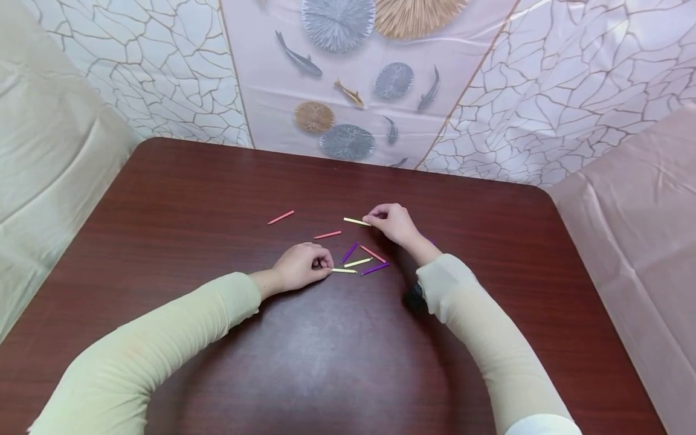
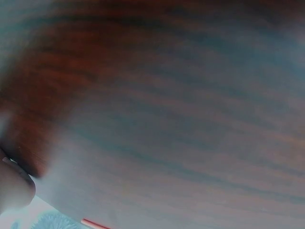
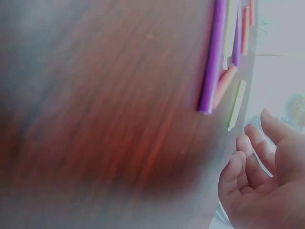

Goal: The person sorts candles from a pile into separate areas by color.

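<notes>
Head view. Table (image 1: 217, 199): dark red-brown wood, rounded far corners, patterned sheets behind and at both sides. Sticks, short and coloured, scattered at mid-table. Left hand (image 1: 301, 266): fingers curled, tips pinching the left end of a near yellow stick (image 1: 344, 270) that lies flat on the table. Right hand (image 1: 393, 222): fingers curled, tips pinching the right end of a far yellow stick (image 1: 356, 222), also flat on the table, farther off than the cluster. Between the hands: purple stick (image 1: 350, 252), pink stick (image 1: 373, 254), middle yellow stick (image 1: 357, 263), second purple stick (image 1: 375, 269), lying close together, some touching. Left of these: a pink stick (image 1: 327, 235), and a far pink stick (image 1: 280, 217) well apart. Both forearms in pale green sleeves.

Left wrist view. Blurred table grain fills the frame; part of the hand at the lower left edge; a pink stick end (image 2: 95, 224) at the bottom edge. Finger state cannot be told here.

Right wrist view. Blurred table; purple, orange-pink and pale yellow sticks bunched at upper right. Right hand at lower right, fingers (image 3: 238, 164) bent inward, slightly apart.
</notes>
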Available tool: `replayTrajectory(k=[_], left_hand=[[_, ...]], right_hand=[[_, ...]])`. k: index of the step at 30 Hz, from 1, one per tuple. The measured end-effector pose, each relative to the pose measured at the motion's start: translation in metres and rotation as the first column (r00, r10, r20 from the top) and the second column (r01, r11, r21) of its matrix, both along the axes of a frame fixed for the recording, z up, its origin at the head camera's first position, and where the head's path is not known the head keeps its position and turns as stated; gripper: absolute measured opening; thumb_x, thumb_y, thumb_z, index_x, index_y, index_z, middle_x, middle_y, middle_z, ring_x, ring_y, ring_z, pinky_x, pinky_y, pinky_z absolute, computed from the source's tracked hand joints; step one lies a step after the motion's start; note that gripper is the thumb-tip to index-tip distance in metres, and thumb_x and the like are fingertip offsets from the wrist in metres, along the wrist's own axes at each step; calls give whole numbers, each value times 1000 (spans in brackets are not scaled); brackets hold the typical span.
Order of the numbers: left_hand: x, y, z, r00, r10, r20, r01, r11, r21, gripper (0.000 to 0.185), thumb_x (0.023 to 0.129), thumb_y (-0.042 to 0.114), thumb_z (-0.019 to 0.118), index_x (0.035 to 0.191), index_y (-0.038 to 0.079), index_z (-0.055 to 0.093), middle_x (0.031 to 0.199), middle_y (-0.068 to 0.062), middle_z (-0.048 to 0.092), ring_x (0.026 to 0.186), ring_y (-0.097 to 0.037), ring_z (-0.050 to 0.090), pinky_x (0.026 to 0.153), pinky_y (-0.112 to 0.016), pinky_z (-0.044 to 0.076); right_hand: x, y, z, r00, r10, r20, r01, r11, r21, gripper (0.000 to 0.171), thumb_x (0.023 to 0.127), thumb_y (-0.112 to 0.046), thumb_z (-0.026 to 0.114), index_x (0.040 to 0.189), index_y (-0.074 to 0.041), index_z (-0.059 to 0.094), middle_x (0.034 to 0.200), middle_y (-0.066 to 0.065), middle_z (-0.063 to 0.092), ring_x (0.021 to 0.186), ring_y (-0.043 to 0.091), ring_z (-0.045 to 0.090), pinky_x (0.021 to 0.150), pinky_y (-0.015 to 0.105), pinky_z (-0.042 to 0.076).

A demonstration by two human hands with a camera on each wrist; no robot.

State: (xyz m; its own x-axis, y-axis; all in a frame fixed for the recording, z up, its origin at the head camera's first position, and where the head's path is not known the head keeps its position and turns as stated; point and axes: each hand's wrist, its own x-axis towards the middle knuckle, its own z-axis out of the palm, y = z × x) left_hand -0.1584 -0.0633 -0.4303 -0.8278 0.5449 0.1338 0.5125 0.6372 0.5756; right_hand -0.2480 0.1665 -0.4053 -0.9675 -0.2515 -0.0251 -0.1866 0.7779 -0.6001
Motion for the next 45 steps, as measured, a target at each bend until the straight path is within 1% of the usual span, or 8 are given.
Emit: replayTrajectory(k=[3,8,13,17,24,30,35,45], left_hand=[[0,-1,0,1000,5,0,-5,1000,3,4,80,17,68,79,16,65,75,6,62,76,-7,55,75,-26,45],[1,-1,0,1000,13,2,-13,1000,14,4,80,16,68,78,16,65,75,5,62,75,-8,55,74,-26,45],[1,0,0,1000,8,-5,-8,1000,23,4,80,15,68,78,16,65,74,5,62,75,-8,55,73,-25,45],[1,0,-2,1000,13,3,-13,1000,20,4,80,16,68,78,16,65,75,5,62,75,-8,55,74,-25,45],[2,0,-1,1000,19,-8,-19,999,25,4,81,17,69,78,16,65,75,4,61,76,-9,54,73,-26,44],[3,0,0,1000,16,-14,-16,1000,23,4,81,17,69,79,16,65,74,5,61,75,-9,54,73,-26,44],[2,1,-1,1000,13,-7,-12,1000,23,4,81,17,69,78,16,65,74,5,61,75,-9,54,72,-25,44],[1,0,-4,1000,17,-14,-16,999,34,4,81,17,69,79,16,66,75,5,62,75,-9,54,72,-25,44]], right_hand=[[7,6,2,1000,12,11,-12,1000,-23,21,84,-26,69,87,-5,72,81,9,69,71,16,53,67,24,40],[27,19,5,997,63,49,-60,997,-54,17,83,-23,70,86,-7,71,80,6,69,73,13,55,69,25,43],[47,34,3,991,110,81,-103,991,-84,14,80,-19,72,85,-7,71,74,3,66,69,10,54,65,22,43],[56,45,-3,984,146,100,-134,985,-112,13,78,-15,74,86,-5,71,72,2,63,68,11,52,62,20,42],[61,50,-7,978,189,89,-181,979,-93,12,75,-13,77,83,-6,72,71,1,65,64,6,50,58,18,40],[63,49,-7,972,227,61,-224,973,-53,8,74,-12,77,76,-8,72,71,1,65,64,5,49,59,19,39],[63,49,-7,966,253,44,-252,967,-21,5,74,-11,76,75,-8,72,70,1,65,65,5,49,60,19,39],[62,49,-6,962,262,74,-262,965,-5,5,75,-10,76,75,-7,72,73,2,68,65,6,50,60,19,40]])
